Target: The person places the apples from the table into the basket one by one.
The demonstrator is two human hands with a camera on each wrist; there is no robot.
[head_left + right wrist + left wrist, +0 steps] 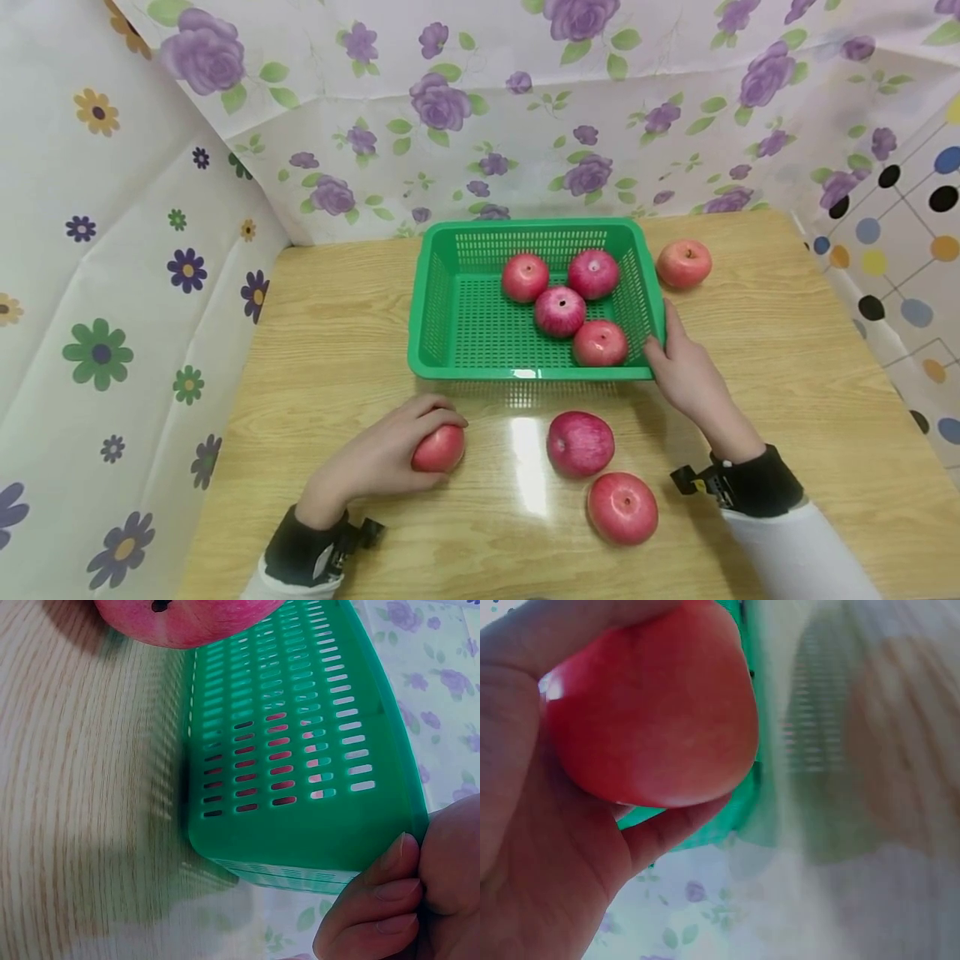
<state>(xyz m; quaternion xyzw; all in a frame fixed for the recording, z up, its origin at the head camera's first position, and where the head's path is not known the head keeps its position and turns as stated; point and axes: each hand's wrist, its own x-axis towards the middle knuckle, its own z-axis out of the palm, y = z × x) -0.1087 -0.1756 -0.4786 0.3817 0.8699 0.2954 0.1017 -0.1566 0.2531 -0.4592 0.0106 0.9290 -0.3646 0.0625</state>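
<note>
Red apple (438, 450) in the left hand (384, 451); green basket (465, 373) gripped by the right hand (690, 371)

The left hand grasps the red apple, thumb on the person's side, fingers curled over the far side; whether it touches the table (322, 333) below that grip, I cannot tell; the right hand pinches the rim of the green basket at its near right corner, beyond and right of the left grip. The apple should handle as firm and fairly heavy for its size, its glossy skin slightly slippery and apt to bruise; best held round its widest part, as here; the basket looks like light, slightly flexible plastic, best taken by its rim. The apple is nearly round, its stem end hidden, so its core's direction cannot be told; the basket's long axis runs leftward from the right grip; inside, left of that grip, lie 4 apples (559, 312); 2 loose apples (581, 444) lie right of the left hand, and 1 more apple (684, 264) just beyond the right hand.
</note>
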